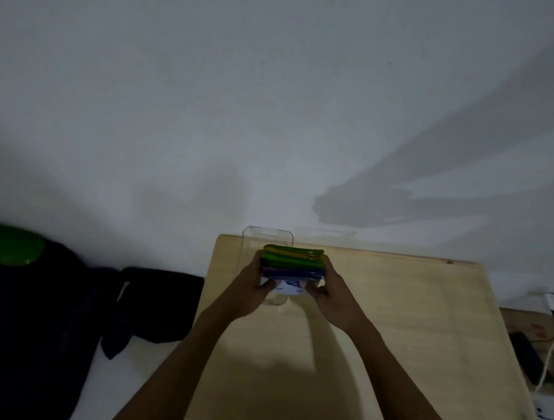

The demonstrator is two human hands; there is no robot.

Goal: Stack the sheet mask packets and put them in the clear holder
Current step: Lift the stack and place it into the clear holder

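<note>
A stack of sheet mask packets (292,260), with green, yellow, purple and blue edges showing, is held upright between both hands. My left hand (256,287) grips its left side and my right hand (328,286) grips its right side. The stack stands over the clear holder (265,237), whose far wall with a handle cutout rises behind the packets and whose near corner shows below them. I cannot tell how deep the stack sits in the holder. All this is near the far edge of a light wooden table (398,315).
A white wall stands right behind the table. Dark cloth and a dark bag (159,305) lie on the left, with a green object (13,244) at the far left. White cables and a plug (552,307) are on the right edge.
</note>
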